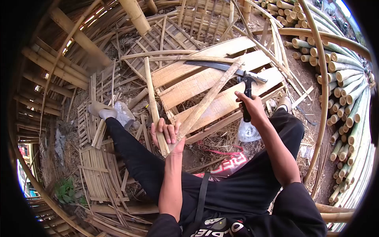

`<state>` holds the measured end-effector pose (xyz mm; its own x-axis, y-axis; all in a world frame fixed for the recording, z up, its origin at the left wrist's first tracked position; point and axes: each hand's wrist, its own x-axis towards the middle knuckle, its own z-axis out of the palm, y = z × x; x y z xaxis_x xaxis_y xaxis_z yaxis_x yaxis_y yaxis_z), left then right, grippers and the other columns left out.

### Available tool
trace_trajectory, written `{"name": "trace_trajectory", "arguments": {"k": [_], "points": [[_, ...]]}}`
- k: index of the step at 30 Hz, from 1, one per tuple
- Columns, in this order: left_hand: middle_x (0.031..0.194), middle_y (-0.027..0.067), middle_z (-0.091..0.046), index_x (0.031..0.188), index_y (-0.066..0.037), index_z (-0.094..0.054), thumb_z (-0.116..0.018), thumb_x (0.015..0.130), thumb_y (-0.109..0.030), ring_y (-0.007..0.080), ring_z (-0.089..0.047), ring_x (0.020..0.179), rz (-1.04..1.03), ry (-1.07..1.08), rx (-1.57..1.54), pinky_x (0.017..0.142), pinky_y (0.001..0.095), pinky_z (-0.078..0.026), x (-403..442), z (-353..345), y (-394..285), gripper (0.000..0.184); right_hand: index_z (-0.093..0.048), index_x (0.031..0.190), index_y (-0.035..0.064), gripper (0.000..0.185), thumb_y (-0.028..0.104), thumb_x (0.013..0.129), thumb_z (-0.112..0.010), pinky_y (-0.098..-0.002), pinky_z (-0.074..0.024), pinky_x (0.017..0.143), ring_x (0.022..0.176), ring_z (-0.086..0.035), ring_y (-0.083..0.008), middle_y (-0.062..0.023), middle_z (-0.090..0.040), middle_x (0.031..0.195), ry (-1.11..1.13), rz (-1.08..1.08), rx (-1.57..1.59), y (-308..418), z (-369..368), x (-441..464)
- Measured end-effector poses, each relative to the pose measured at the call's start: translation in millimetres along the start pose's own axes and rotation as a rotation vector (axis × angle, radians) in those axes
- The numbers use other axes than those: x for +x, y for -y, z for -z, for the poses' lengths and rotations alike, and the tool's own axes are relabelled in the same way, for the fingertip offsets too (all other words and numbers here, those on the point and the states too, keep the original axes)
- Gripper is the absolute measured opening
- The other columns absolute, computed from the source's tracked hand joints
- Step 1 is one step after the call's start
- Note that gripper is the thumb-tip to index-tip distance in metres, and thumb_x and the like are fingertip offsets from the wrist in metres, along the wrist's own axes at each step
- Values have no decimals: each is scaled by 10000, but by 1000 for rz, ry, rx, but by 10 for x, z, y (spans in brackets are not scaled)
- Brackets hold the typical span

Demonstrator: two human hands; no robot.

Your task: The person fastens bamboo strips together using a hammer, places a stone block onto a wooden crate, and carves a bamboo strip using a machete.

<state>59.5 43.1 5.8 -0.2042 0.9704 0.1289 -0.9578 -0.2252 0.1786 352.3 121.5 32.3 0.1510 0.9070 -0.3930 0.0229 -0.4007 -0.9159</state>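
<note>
My left hand [169,138] is closed around the near ends of two bamboo strips that meet in a V. The shorter strip [151,96] points away from me at the left. The longer strip [213,94] slants up to the right across a low slatted wooden bench [189,89]. In my right hand [254,110] is a black claw hammer [248,89], gripped by its handle, its head over the bench's right part. A long dark blade [213,66] lies on the bench, passing under the longer strip.
Cut bamboo poles [347,94] are stacked at the right, behind a curved bamboo pole [324,79]. Woven bamboo panels [96,173] lie at the left. Clear plastic bags [248,130] rest by both my legs, and a red printed sack [229,164] lies between them.
</note>
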Motion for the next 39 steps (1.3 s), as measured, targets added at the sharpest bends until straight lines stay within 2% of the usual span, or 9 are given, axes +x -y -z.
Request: {"name": "trace_trajectory", "arguments": {"k": [3,6,7,11,15,18,28,34,39], "points": [[609,73,-597,878,-90,-566,-387,1056,-358,167,-613,639,74,126,124,717,269,-425,16,10,-50,367,-758,953,17,440,434,822,-806,-312,-478,579,601,-578,-123,-79,-695,755,-161,303,-322,178,301,321],[1191,197,-675,1243,16,-570,-436,1016,-333,265,-663,1021,192,-232,574,942,364,-501,20,99,-295,437,-756,1002,14,521,470,766,-844,-382,-533,688,697,-688,-220,-144,-729,781,-329,389,-756,392,585,682],[1231,189,-659,1239,14,-570,-426,1033,-320,253,-665,1013,269,-254,737,966,382,-506,17,-35,-365,418,-752,1009,13,536,469,747,-858,-402,-543,726,737,-715,-259,-167,-735,795,-383,429,-866,405,632,729],[1128,212,-695,1234,8,-556,-425,1080,-359,235,-682,942,603,-258,1022,928,358,-526,-4,-72,-694,419,-755,1040,62,459,360,717,-887,-459,-532,807,924,-700,-348,-198,-727,952,-366,368,-1040,198,712,952],[835,119,-745,941,-35,-585,-431,1086,-413,70,-539,614,156,-493,1472,595,269,-432,-92,-161,-428,433,-711,967,33,293,232,780,-816,-494,-519,793,935,-661,-394,-209,-686,965,-424,471,-1024,70,788,1003],[695,77,-725,909,-32,-596,-531,1061,-344,48,-466,540,45,-487,1674,539,273,-366,-109,-292,-241,353,-710,977,28,323,271,788,-808,-491,-516,789,898,-671,-390,-211,-684,964,-429,479,-1042,130,797,844],[643,39,-667,963,-50,-619,-488,1083,-338,19,-462,548,-205,-305,1422,540,236,-348,-144,-169,-124,338,-735,958,-59,409,274,748,-841,-435,-542,765,793,-702,-366,-244,-720,888,-555,375,-919,-41,988,720],[685,48,-672,1082,-48,-660,-518,1059,-392,104,-618,583,-225,-505,1155,572,250,-461,-95,-77,-241,372,-751,962,11,465,430,765,-790,-478,-535,787,846,-702,-386,-229,-724,896,-580,379,-982,-119,942,725],[683,69,-665,1065,-23,-651,-584,1037,-334,121,-638,627,-564,-621,1106,588,275,-512,29,43,-953,319,-757,934,17,488,468,752,-802,-457,-540,762,795,-705,-394,-223,-724,839,-547,422,-963,-162,975,742]]}}
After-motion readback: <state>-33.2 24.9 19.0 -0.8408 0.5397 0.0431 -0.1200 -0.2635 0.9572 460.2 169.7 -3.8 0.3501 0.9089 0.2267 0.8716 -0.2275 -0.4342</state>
